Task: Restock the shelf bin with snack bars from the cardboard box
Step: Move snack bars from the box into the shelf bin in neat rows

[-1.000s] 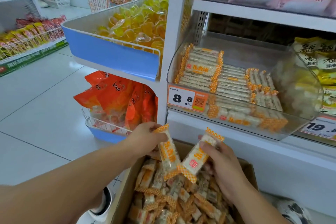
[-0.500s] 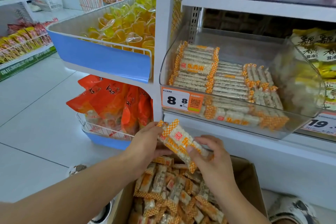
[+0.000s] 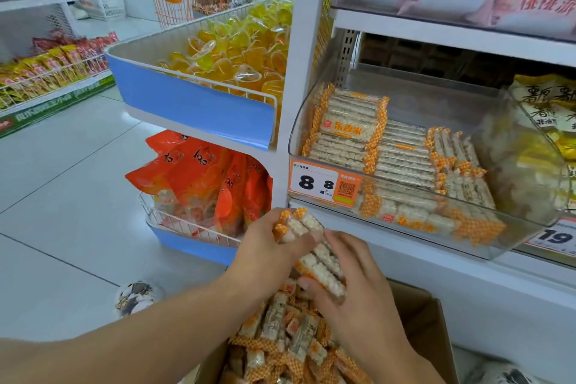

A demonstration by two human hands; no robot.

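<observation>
Both hands hold a small bundle of snack bars (image 3: 314, 246), white rice bars in clear wrappers with orange checked ends, just above the cardboard box (image 3: 433, 324). My left hand (image 3: 268, 252) grips the bundle's upper end. My right hand (image 3: 358, 284) curls round its lower end. The box below is full of several loose bars (image 3: 286, 340). The clear shelf bin (image 3: 530, 227) sits up and to the right, partly filled with neat rows of the same bars (image 3: 402, 153); its right side has no bars.
A price tag reading 8.8 (image 3: 324, 185) is on the bin's front. A blue basket of yellow jelly cups (image 3: 199, 106) and a wire basket of orange bags (image 3: 205, 178) stand to the left. Yellow packets (image 3: 548, 109) fill the neighbouring bin at right. White floor tiles lie left.
The two bars held apart, one in each hand, have been brought together into one bundle gripped by both hands. The view has moved closer to the shelf.
</observation>
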